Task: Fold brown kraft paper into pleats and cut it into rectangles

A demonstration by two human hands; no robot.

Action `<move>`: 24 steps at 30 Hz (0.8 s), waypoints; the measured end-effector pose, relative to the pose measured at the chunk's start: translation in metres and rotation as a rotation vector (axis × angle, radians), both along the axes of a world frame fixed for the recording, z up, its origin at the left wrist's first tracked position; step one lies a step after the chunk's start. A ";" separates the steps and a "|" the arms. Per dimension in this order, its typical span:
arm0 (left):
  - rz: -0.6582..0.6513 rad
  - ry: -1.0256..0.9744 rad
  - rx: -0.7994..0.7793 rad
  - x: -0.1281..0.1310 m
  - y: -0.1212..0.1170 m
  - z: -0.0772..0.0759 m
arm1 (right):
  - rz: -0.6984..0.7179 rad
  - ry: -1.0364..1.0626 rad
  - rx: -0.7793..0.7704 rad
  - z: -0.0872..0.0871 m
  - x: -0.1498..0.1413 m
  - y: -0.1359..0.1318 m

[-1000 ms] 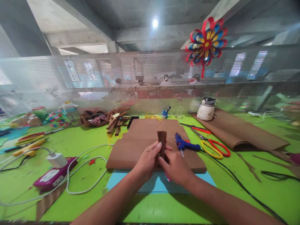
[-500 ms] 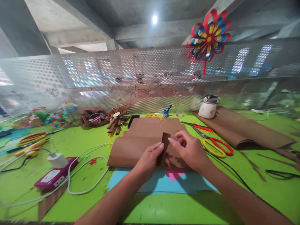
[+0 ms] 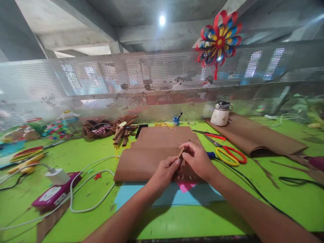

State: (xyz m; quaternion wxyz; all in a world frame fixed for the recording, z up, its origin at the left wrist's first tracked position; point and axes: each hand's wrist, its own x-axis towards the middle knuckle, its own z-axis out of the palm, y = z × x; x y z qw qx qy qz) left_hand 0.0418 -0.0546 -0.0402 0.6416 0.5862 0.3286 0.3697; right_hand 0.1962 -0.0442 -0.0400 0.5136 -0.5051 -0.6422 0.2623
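Folded brown paper (image 3: pixel 181 155), a small narrow piece, is up between the person's two hands, just above the large brown sheets (image 3: pixel 144 162) in the middle of the green table (image 3: pixel 152 224). From where I stand, the left hand (image 3: pixel 167 169) has its lower part pinched, thumb laid along the near side. The right hand (image 3: pixel 197 161) is closed at the upper end, thumb and forefinger meeting on the edge; how its other fingers sit I cannot tell, nor how many layers are in there.

I'd say the step in hand is working the folds at that upper end, pressing or parting them. To my eye the next move calls for a firm pinch from the left hand and a light fingertip touch from the right, so that the layers don't slip or crease askew.

Just past the right hand, the blue glue gun (image 3: pixel 211 155) lies mostly hidden, its black cord (image 3: pixel 249 181) trailing toward the table's near edge. Scissors with red and yellow handles (image 3: pixel 229 157) rest close beside it, touched by neither hand.
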 end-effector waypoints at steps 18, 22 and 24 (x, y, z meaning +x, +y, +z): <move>-0.237 -0.126 -0.194 -0.010 0.001 0.008 | 0.279 0.375 -0.201 0.025 0.009 -0.001; -0.147 -0.164 -0.204 -0.008 0.004 0.002 | 0.347 0.244 -0.296 0.032 0.012 0.013; -0.056 -0.201 -0.209 -0.008 0.005 0.000 | 0.402 0.067 -0.315 0.038 0.017 0.031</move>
